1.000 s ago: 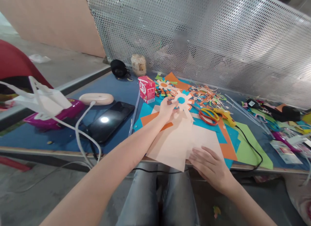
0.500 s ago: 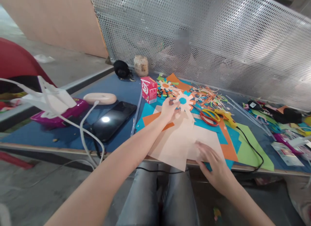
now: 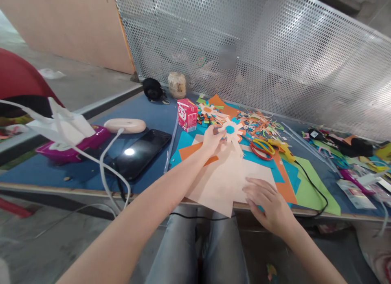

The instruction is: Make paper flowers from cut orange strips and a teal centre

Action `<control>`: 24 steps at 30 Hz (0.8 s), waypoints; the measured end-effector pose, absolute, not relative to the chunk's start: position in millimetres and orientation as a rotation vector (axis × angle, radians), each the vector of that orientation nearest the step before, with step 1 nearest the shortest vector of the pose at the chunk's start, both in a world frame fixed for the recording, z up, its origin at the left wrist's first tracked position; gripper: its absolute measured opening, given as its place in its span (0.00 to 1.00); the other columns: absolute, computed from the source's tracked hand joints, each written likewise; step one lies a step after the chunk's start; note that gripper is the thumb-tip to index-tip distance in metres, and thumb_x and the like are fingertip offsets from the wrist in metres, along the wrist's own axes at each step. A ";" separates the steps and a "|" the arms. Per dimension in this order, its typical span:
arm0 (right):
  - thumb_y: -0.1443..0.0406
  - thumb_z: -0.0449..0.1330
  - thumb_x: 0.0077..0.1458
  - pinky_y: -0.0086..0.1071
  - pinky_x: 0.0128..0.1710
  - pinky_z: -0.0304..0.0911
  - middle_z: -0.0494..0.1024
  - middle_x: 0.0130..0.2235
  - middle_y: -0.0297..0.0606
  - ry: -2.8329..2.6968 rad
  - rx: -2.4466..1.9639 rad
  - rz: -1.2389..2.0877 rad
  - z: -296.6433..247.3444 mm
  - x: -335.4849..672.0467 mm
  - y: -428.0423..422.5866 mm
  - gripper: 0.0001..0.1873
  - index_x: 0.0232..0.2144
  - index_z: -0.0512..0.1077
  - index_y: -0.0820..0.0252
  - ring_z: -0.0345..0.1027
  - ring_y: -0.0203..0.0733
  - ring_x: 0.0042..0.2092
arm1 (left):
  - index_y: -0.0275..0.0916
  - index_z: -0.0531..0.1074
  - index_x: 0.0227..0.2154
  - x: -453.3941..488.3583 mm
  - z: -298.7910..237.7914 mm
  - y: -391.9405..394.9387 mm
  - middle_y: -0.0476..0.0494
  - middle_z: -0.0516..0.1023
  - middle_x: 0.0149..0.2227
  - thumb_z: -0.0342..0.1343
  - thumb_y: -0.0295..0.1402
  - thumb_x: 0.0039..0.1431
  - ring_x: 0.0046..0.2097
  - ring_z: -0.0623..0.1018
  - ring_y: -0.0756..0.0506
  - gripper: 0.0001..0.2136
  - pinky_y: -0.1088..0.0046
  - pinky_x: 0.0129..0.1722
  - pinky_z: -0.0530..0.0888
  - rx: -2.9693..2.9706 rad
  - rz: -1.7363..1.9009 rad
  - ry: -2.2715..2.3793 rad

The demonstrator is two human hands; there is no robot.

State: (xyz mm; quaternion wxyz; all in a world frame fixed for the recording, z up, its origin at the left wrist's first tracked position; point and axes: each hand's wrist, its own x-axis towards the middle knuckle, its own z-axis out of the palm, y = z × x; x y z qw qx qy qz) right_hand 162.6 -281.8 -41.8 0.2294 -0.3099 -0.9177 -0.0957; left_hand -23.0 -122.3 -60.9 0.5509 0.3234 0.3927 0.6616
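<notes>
My left hand point(image 3: 213, 139) pinches the left edge of a pale paper flower cutout point(image 3: 233, 136) with a hole in its middle; blue shows through the hole. Below it lie pale paper sheets point(image 3: 214, 186), over blue and orange ones. Over the right part of the pale sheets, near the table's front edge, is my right hand point(image 3: 265, 200), fingers stretched out and holding nothing. Whether its fingertips touch the paper I cannot tell. Scissors point(image 3: 262, 148) with red and yellow handles lie right of the flower, beside a yellow glue gun point(image 3: 283, 147).
Paper scraps point(image 3: 259, 123) pile up behind the flower, near another flower cutout point(image 3: 207, 109) and a pink drink box point(image 3: 187, 115). At left lie a phone point(image 3: 146, 153), a pale case point(image 3: 125, 125) and white cables. Perforated metal point(image 3: 259, 43) stands behind the table.
My right hand has shifted slightly left over the pale paper, its fingers straighter. My left hand keeps its pinch on the flower, nearly in place. The whole view has shifted a little.
</notes>
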 end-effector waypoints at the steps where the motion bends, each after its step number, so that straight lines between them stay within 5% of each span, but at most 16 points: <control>1: 0.69 0.50 0.56 0.38 0.50 0.65 0.75 0.46 0.44 -2.543 -0.897 -0.268 -41.7 161.1 -279.7 0.15 0.46 0.67 0.63 0.64 0.42 0.53 | 0.37 0.63 0.30 -23.0 -60.8 -122.0 0.51 0.69 0.26 0.55 0.22 0.45 0.27 0.73 0.52 0.09 0.74 0.28 0.72 0.764 1.569 0.930; 7: 0.70 0.46 0.59 0.47 0.53 0.62 0.74 0.49 0.41 -2.668 -0.926 -0.324 -50.3 151.0 -265.6 0.17 0.49 0.65 0.64 0.64 0.45 0.53 | 0.37 0.62 0.31 -23.9 -62.9 -120.5 0.51 0.69 0.26 0.56 0.23 0.46 0.25 0.72 0.52 0.09 0.75 0.25 0.72 0.796 1.571 0.934; 12: 0.69 0.47 0.59 0.39 0.51 0.65 0.78 0.41 0.39 -2.564 -0.916 -0.243 -50.5 153.7 -262.5 0.14 0.42 0.70 0.61 0.70 0.39 0.46 | 0.37 0.62 0.31 -23.3 -64.8 -119.3 0.51 0.69 0.26 0.56 0.23 0.46 0.26 0.72 0.52 0.10 0.76 0.25 0.71 0.799 1.574 0.920; 18: 0.71 0.46 0.58 0.41 0.54 0.61 0.73 0.49 0.42 -2.666 -0.944 -0.291 -59.0 153.7 -256.5 0.19 0.51 0.65 0.61 0.64 0.40 0.53 | 0.37 0.62 0.31 -22.3 -63.1 -120.5 0.51 0.68 0.25 0.55 0.23 0.47 0.25 0.72 0.53 0.09 0.76 0.26 0.72 0.787 1.562 0.932; 24: 0.72 0.49 0.57 0.39 0.53 0.63 0.78 0.40 0.39 -2.562 -0.876 -0.334 -53.3 161.2 -260.1 0.14 0.43 0.70 0.60 0.70 0.38 0.45 | 0.37 0.62 0.30 -21.9 -59.6 -123.7 0.51 0.69 0.26 0.54 0.21 0.47 0.26 0.72 0.53 0.09 0.75 0.29 0.72 0.755 1.560 0.931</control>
